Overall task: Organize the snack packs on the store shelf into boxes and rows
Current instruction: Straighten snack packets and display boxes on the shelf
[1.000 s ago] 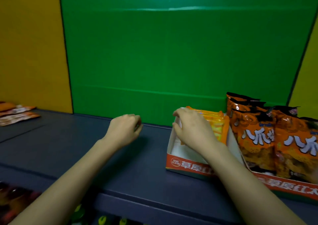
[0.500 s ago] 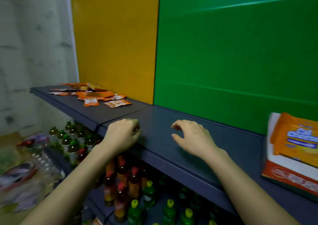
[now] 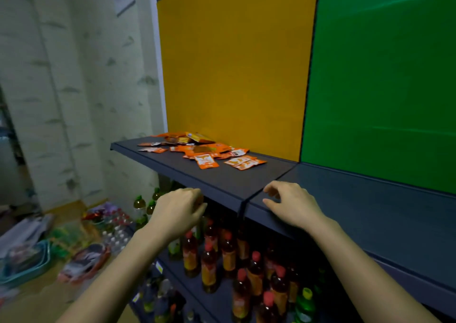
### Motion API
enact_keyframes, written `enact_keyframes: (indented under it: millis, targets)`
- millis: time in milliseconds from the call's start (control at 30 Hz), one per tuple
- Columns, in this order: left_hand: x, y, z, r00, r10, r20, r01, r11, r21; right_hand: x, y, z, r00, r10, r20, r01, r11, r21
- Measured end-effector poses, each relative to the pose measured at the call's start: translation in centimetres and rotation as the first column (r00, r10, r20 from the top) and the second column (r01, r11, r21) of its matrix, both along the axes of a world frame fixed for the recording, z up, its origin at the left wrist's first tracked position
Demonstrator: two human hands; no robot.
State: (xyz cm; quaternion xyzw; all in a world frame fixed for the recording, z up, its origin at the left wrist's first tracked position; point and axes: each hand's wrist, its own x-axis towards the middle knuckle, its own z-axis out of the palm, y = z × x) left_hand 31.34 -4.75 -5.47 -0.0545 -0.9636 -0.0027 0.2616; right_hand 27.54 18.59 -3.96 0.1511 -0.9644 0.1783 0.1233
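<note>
Both hands at the shelf's front lip. Right hand empty, fingers loosely bent, hovering over the shelf edge. Left hand curled under itself just off the lip; whether it holds anything, cannot tell. Further back, apart from both hands: packs strewn flat in a loose heap before the yellow panel, several overlapping. No box in sight. Judgement: this heap is unsorted, so gathering, boxing and rowing all remain. Bottles stand on the shelf below.

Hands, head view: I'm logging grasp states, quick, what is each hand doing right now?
Left hand: fingers curled; whether they hold anything cannot be told.
Right hand: open, fingers relaxed, holding nothing, at the shelf edge.
</note>
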Motion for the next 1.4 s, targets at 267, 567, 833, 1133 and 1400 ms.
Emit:
enact_keyframes:
  millis: [267, 567, 833, 1133, 1400]
  targets:
    - [-4.7, -7.2, -1.2, 1.0, 0.013, 0.002, -0.013, 0.999, 0.044, -7.0, -6.1, 0.3, 0.995, -0.074, 0.07, 0.075, 0.997, -0.003]
    - [-14.7, -11.4, -1.3, 0.998, -0.054, 0.026, 0.05, 0.99, 0.135, -17.2, -8.7, 0.1, 0.943, -0.286, 0.172, 0.275, 0.958, 0.081]
    - [-25.4, -13.9, -0.2, 0.954, -0.27, 0.131, 0.244, 0.952, 0.185, -25.2, -8.6, 0.2, 0.878, -0.393, 0.273, 0.376, 0.92, 0.114]
    - [-32.6, -15.4, -0.4, 0.779, -0.594, 0.199, 0.491, 0.776, 0.396, -28.7, -10.6, 0.0, 0.813, -0.502, 0.296, 0.497, 0.862, 0.097]
    - [-37.5, -15.3, 0.4, 0.601, -0.72, 0.346, 0.592, 0.693, 0.412, -30.6, -13.8, -0.3, 0.705, -0.666, 0.245, 0.653, 0.744, 0.144]
